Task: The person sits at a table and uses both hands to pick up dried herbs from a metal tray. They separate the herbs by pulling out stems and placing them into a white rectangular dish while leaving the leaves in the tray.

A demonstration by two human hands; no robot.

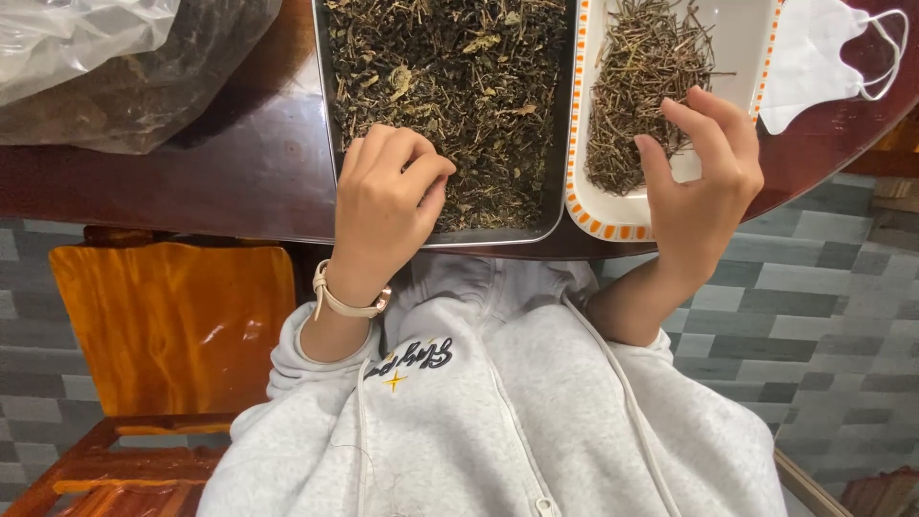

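Head camera looks down on a metal tray (pixel 330 115) of dark dried leaves (pixel 450 77) at the near edge of a dark wooden table (pixel 239 163), where the left hand (pixel 383 206), fingers curled and pinched together, touches the leaves. Just beside it, the right hand (pixel 704 187) hovers loosely open, fingertips bent, over a white orange-rimmed dish (pixel 613 215) of sorted stems (pixel 641 86). A white face mask (pixel 814 57) and a plastic bag (pixel 86 38) lie farther out.
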